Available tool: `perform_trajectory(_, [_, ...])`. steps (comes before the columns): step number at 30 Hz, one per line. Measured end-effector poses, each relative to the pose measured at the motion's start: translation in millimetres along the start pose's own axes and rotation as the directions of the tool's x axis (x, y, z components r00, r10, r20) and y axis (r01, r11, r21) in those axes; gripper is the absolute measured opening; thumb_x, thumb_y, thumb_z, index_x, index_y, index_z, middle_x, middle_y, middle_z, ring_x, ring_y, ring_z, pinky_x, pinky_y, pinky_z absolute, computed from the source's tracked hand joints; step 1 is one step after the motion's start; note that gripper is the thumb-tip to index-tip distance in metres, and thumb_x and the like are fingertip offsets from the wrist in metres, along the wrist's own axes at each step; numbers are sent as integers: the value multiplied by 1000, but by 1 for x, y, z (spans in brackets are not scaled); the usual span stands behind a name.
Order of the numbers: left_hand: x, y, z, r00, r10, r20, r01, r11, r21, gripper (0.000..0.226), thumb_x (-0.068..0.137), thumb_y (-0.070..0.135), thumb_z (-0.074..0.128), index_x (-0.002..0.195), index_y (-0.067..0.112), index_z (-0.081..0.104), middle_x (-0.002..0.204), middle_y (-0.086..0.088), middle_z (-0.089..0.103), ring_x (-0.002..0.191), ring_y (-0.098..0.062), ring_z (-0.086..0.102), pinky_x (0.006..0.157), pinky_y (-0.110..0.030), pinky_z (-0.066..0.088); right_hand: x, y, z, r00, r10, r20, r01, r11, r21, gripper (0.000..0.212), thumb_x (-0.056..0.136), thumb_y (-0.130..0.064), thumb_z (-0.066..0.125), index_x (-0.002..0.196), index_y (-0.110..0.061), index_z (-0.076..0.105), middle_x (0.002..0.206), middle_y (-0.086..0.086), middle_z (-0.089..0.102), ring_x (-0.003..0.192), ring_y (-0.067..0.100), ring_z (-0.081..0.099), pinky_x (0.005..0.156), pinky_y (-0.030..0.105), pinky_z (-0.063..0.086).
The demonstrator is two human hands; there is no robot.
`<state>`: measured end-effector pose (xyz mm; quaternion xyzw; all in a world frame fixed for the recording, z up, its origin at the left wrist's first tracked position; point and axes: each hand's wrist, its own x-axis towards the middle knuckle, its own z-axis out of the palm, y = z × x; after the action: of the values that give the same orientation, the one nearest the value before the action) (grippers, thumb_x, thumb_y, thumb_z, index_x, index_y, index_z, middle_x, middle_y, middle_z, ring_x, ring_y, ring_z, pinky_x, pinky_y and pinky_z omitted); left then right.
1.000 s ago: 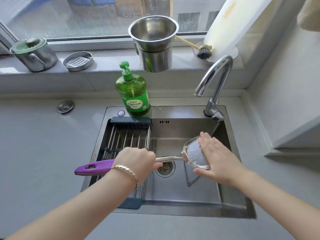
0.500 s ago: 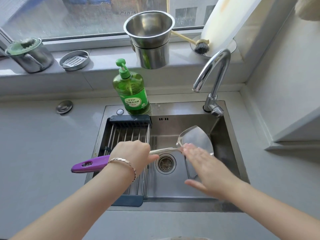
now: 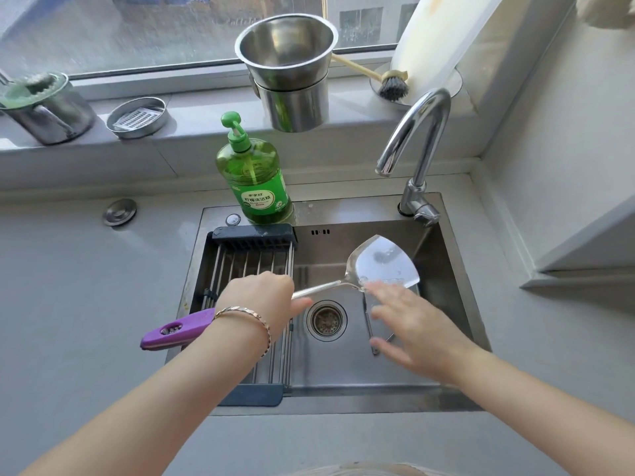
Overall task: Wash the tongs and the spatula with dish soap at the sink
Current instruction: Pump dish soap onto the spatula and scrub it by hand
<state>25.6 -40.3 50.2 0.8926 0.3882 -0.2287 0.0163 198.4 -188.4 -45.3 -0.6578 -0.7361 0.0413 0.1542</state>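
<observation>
My left hand point(image 3: 263, 298) grips the steel spatula point(image 3: 385, 264) by its shaft, just ahead of the purple handle, and holds it level over the sink point(image 3: 460, 297). The wet blade points to the back right, under the tap. My right hand point(image 3: 414, 326) is flat with straight fingers, and its fingertips touch the near edge of the blade. The metal tongs point(image 3: 372, 334) lie on the sink floor, partly hidden under my right hand. A green dish soap bottle point(image 3: 256, 180) with a pump stands on the sink's back rim.
A chrome tap point(image 3: 417, 142) arches over the sink's back right corner; no water runs. A drying rack point(image 3: 256, 266) spans the sink's left half. On the windowsill stand stacked steel pots point(image 3: 288, 80), a dish brush point(image 3: 391, 85), a small steel dish point(image 3: 137, 116) and a steel cup point(image 3: 41, 106).
My right hand slid off the spatula blade toward me, from covering it to touching only its near edge. The blade tilted up and toward the back. My left hand kept its grip.
</observation>
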Motion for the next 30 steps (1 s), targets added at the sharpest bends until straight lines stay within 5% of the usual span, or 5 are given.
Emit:
perform_trajectory(4, [-5, -2, 6, 998, 56, 19, -58, 995, 85, 46, 94, 55, 28, 84, 16, 49, 59, 4, 35, 64, -20, 48, 60, -27, 39, 12, 29, -23, 906, 342, -251, -343, 939, 41, 32, 86, -29, 47, 85, -5, 67, 82, 6, 70, 78, 27, 66, 92, 35, 48])
perform_trajectory(9, [-10, -2, 0, 960, 276, -41, -258, 935, 242, 50, 95, 54, 22, 92, 16, 53, 64, 3, 42, 80, -24, 63, 61, -26, 36, 41, 37, -43, 916, 198, 350, -292, 927, 238, 66, 72, -40, 76, 131, -21, 53, 128, -15, 47, 128, 4, 36, 111, 21, 18])
perform_trajectory(14, [-14, 2, -2, 897, 442, -5, -410, 835, 366, 48, 97, 51, 19, 90, 15, 49, 87, -1, 65, 82, -25, 66, 54, -26, 34, 62, 26, -38, 844, 161, 512, -209, 977, 37, 34, 63, -54, 75, 68, -24, 60, 69, -13, 60, 76, 12, 56, 66, 28, 44])
perform_trajectory(25, [-15, -5, 7, 935, 355, -5, -341, 901, 267, 50, 92, 59, 21, 85, 18, 49, 74, 3, 48, 73, -24, 60, 64, -27, 43, 65, 41, -52, 687, 178, 705, -569, 736, 368, 10, 82, -29, 69, 76, -23, 73, 72, -4, 68, 64, 7, 60, 64, 24, 52])
perform_trajectory(30, [-8, -1, 3, 936, 351, -7, -336, 901, 274, 49, 91, 61, 23, 80, 18, 44, 63, 5, 41, 65, -21, 49, 61, -27, 39, 65, 29, -37, 714, 354, 604, -502, 861, 88, 56, 65, -58, 73, 46, -18, 39, 50, -5, 43, 46, 11, 36, 48, 26, 26])
